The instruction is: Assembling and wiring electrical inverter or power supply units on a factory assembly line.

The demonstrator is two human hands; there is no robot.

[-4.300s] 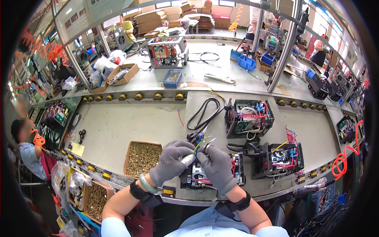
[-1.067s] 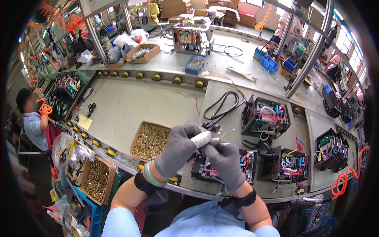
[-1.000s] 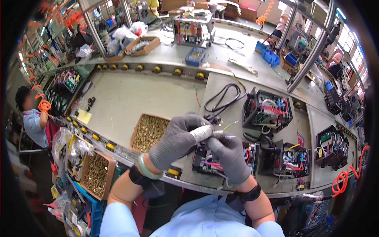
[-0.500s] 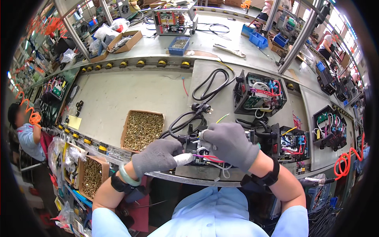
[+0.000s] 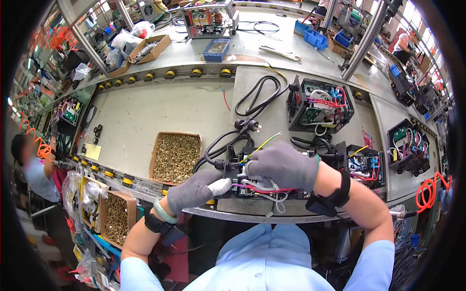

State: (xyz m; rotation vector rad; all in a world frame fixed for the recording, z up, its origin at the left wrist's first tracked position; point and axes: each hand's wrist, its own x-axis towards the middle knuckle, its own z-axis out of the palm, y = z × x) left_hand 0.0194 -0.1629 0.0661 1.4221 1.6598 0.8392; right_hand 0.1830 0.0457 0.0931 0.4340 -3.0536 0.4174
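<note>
At the near edge of the table sits a black open-framed electrical unit with white, red and purple wires. My left hand, in a grey glove with a white-wrapped thumb, is closed at the unit's left end panel. My right hand, gloved in grey too, reaches over the unit from the right, its fingers bent and pressed together among the wires; what they hold is hidden. A yellow-green wire rises behind that hand. A black power cord runs from the unit's left end, and a plug lies behind.
Left of the unit stands a cardboard box of small brass-coloured parts; a similar box sits lower left. More open units stand behind and to the right. An orange coiled hose hangs at right. A person works at far left.
The yellow-green wire now shows longer, slanting up from the unit's left end. My right hand and forearm have shifted slightly right, and my left hand slightly left. The whole view has shifted a little.
</note>
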